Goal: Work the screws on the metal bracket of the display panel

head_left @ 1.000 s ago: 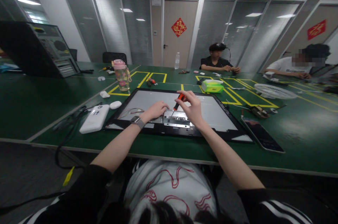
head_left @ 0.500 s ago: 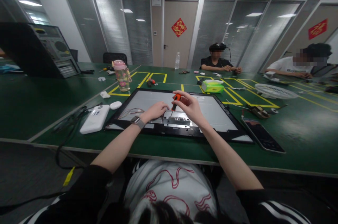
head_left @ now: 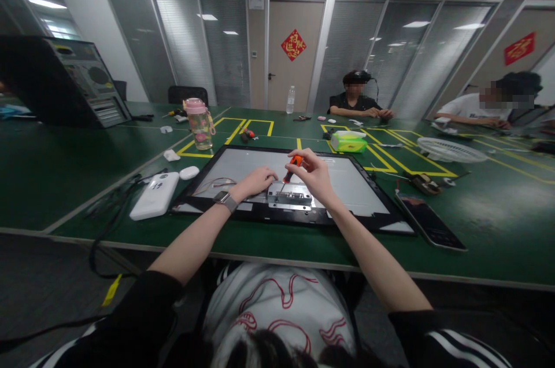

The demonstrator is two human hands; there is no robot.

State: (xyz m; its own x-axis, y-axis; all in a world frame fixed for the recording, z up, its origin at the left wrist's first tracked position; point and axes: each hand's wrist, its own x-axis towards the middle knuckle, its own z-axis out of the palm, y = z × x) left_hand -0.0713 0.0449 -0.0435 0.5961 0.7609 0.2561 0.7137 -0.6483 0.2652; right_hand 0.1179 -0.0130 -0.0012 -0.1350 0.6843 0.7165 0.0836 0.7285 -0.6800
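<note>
Black sleeves, white stripes on one, grey wristwatch [head_left: 226, 199], seemingly metal-banded

Green table [head_left: 65, 183] with yellow taped lines; black-framed monitor panel [head_left: 373, 223] with grey back and silver bracket [head_left: 290, 197]. Orange-handled screwdriver [head_left: 295, 161], white power bank [head_left: 155, 195], pink-lidded bottle [head_left: 199, 122]. White shirt [head_left: 281, 304] with red squiggle pattern, black sleeves.
</note>
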